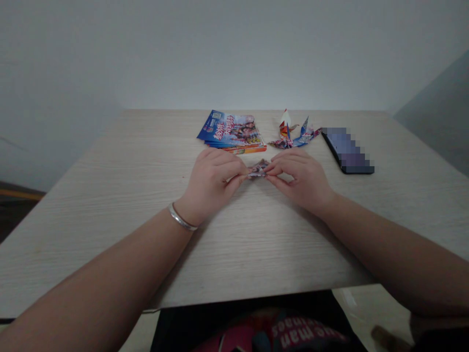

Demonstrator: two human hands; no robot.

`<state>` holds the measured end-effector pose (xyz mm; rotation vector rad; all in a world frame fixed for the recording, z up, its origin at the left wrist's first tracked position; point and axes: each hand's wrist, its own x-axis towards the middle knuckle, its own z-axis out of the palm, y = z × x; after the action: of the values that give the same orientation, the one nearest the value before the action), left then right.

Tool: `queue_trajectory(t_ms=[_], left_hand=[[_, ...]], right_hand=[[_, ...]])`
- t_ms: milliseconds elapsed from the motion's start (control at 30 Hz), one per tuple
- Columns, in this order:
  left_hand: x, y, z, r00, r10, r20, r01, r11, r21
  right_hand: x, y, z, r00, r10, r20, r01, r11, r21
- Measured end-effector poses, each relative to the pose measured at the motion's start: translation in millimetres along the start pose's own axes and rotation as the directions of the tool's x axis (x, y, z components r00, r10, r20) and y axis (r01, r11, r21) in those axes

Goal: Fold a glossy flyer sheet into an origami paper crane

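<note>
Between my two hands is a small piece of folded printed paper (258,168), held just above or on the table. My left hand (216,176) pinches its left end between thumb and fingers. At the other end, the thumb and fingers of my right hand (298,177) are closed on the same paper. The fingertips cover both ends, so its full shape is hidden. Behind the hands stand folded paper cranes (302,138), blue, red and white. A stack of printed leaflets (234,129), mostly blue, lies behind my left hand.
A black phone (348,150), its screen blurred, lies to the right of the cranes. Everything rests on a pale wood-grain table (120,186). A grey-white wall (234,54) rises at the table's back edge. The front edge runs close to my body.
</note>
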<state>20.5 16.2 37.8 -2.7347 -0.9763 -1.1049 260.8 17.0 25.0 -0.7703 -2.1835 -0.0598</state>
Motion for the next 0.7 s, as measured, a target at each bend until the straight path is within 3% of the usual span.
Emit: queue_trajectory(t_ms=[300, 533, 633, 700], left_hand=[[-2, -5, 0.9, 1.0, -0.023, -0.016, 0.022, 0.997, -0.079], [-3, -8, 2.0, 0.998, -0.039, -0.054, 0.034, 0.995, -0.094], [-4, -12, 2.9, 0.994, -0.067, -0.085, 0.058, 0.993, -0.1], [-5, -14, 3.2, 0.985, -0.111, -0.129, 0.101, 0.992, -0.077]], right_hand=[[-1, 2, 1, 1.0, 0.008, 0.013, -0.008, 0.998, -0.055], [-6, 5, 1, 0.987, 0.157, 0.045, -0.153, 0.985, -0.073], [-8, 8, 0, 0.947, 0.297, 0.12, -0.294, 0.955, -0.042], [-9, 10, 0, 0.882, 0.436, 0.176, -0.442, 0.897, -0.007]])
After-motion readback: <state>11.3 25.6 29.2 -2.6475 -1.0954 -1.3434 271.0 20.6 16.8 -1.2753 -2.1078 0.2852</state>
